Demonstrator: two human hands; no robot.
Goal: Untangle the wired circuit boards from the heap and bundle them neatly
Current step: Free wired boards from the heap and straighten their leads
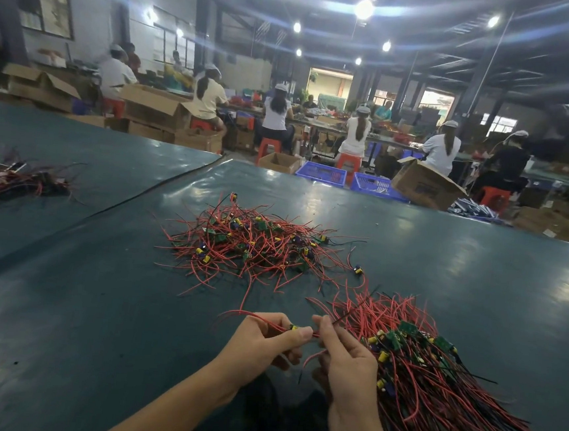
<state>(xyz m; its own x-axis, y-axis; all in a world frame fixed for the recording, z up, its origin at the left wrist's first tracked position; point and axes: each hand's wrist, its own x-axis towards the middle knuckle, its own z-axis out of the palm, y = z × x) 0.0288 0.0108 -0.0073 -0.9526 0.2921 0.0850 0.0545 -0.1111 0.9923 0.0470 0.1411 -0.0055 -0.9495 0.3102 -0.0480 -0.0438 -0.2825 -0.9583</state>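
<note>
While the left hand (265,341) pinched a single wired board (293,327) between thumb and forefinger, right beside its yellow component, the right hand (349,362) pinched the same piece's wires just to the right, fingertips almost meeting those of the left. Both hands were curled closed on that one piece, low over the dark green tabletop (96,302), and its red leads trailed off to the left past the left hand's knuckles. A thin black wire rose up and to the right from the right hand's fingertips.

Beyond the hands, well apart from them, lay the heap (249,243): a loose tangle of red wires with small green boards and yellow and blue parts scattered through it. Just beside the right hand, touching its far side, lay the bundle (435,366), its boards gathered near the middle and its red and black wires fanned toward the lower right.

Far to the left, across a seam (161,187) in the tabletop cover, sat a smaller pile (14,178) of red wires. Past the tabletop's far edge stood blue crates (321,174) and a cardboard box (423,188), with workers (276,111) seated on red stools (266,146) at long benches.
</note>
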